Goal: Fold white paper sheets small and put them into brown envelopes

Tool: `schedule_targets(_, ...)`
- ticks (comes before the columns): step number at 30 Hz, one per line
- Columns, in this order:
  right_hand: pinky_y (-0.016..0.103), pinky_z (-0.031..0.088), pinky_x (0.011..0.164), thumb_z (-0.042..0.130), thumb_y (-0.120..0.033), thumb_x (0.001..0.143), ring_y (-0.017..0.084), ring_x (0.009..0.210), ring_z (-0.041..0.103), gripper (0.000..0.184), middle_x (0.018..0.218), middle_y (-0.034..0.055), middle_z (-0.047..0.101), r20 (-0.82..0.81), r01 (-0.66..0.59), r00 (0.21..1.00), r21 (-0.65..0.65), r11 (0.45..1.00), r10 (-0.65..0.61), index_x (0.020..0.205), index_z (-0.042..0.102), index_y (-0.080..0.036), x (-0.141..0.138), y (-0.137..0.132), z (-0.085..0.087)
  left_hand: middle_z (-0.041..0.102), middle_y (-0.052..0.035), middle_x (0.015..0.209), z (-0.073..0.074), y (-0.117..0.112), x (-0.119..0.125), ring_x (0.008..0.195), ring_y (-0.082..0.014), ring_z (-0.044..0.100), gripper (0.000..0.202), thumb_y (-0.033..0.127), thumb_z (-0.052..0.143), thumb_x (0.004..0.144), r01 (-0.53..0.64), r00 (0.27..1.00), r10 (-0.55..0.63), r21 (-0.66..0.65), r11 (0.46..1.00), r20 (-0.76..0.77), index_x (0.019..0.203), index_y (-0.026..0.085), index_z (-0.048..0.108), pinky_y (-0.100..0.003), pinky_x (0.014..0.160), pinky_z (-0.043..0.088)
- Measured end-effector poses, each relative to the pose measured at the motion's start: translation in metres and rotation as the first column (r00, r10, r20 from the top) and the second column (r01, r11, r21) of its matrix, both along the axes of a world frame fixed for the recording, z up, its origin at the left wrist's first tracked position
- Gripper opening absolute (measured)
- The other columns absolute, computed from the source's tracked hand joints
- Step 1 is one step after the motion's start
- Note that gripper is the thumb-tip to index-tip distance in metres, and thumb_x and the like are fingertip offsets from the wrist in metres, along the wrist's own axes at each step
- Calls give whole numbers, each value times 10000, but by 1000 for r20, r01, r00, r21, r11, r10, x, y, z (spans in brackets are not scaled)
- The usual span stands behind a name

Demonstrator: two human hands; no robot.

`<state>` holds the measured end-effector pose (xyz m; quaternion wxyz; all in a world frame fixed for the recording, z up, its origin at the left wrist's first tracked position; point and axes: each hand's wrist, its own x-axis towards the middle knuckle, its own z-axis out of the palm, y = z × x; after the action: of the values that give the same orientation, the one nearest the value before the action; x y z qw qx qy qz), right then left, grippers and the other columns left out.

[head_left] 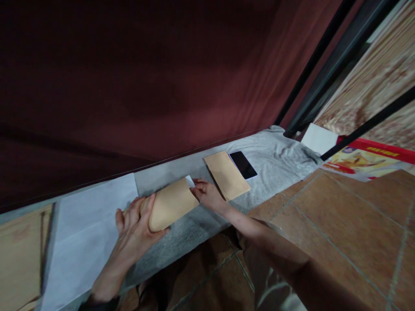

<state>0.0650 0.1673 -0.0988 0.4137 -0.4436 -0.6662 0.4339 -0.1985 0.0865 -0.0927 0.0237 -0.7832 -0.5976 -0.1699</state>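
Note:
A tan paper envelope (173, 203) is in my left hand (138, 222), whose fingers wrap round its left end and bend it a little. At the envelope's right end, a folded white paper (189, 181) sticks out of the opening. My right hand (207, 194) pinches this paper between thumb and fingers. Just right of that hand lies a second tan envelope (227, 175), flat on the grey cloth. A dark-screened phone (243, 165) rests against its far right side.
White paper sheets (87, 233) lie left of my hands, and a stack of tan envelopes (24, 255) is at the far left. Grey cloth (272, 151) covers the narrow surface. A dark red curtain (162, 86) hangs behind. Black poles (314, 65) and a red-yellow box (363, 157) stand right.

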Motion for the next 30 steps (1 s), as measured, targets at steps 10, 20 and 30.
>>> schedule_targets(10,241,437,656,586,-199,879,139,749,592,284,913,22,655,68,-45,996,-139,989,55,596,598,-190,-7,-4,-8,378,-206,1537,-1,0,2,1464,-408,301,1010,557,646,779,22,1000,-22,9,1000,13,1612,233,177,-632,1205,37)
schedule_targets(20,236,401,633,664,-168,785,143,692,569,154,716,-31,607,49,142,989,-151,978,-136,649,613,-220,-12,-7,-6,405,-222,1510,0,0,2,1456,-408,318,999,546,640,786,35,999,-35,41,999,-2,1610,213,185,-644,1201,61)
schedule_targets(30,214,356,572,630,-170,728,118,602,456,204,655,-93,467,-165,196,960,-185,963,-227,891,539,-252,-18,-14,-10,373,-229,1543,1,0,2,1455,-421,323,977,529,649,802,57,998,-57,63,996,-3,1609,206,203,-653,1199,72)
